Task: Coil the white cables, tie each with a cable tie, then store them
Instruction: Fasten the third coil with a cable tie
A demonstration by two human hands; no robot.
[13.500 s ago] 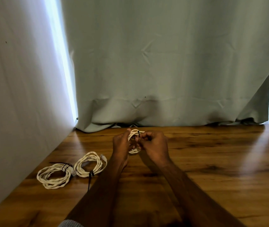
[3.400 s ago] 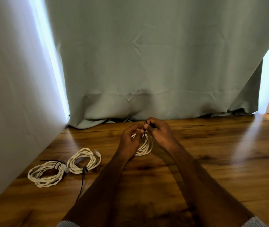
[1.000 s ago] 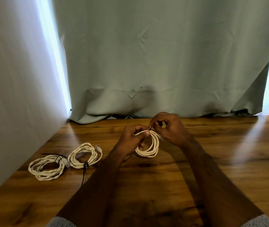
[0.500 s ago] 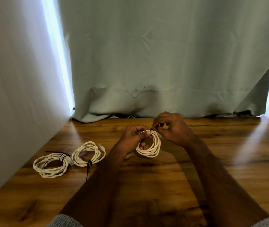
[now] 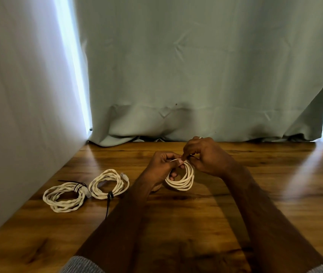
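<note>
A small white cable coil [image 5: 182, 180] hangs between both hands just above the wooden table [image 5: 206, 217]. My left hand [image 5: 161, 167] grips the top of this coil with curled fingers. My right hand [image 5: 208, 156] pinches at the same top spot, where a cable tie is mostly hidden by the fingers. Two other white coils lie on the table to the left: one [image 5: 108, 184] bound with a black cable tie [image 5: 109, 198] whose tail points toward me, and one [image 5: 64, 198] further left, bound with another black tie [image 5: 77, 187].
A white wall [image 5: 22, 115] borders the table on the left. A grey-green curtain [image 5: 196, 75] hangs along the table's far edge, its hem resting on the wood. Bright light enters at both curtain sides.
Both hands stay on the coil's top; the right hand's fingers shifted slightly at the tie spot. The two tied coils on the left have not moved.
</note>
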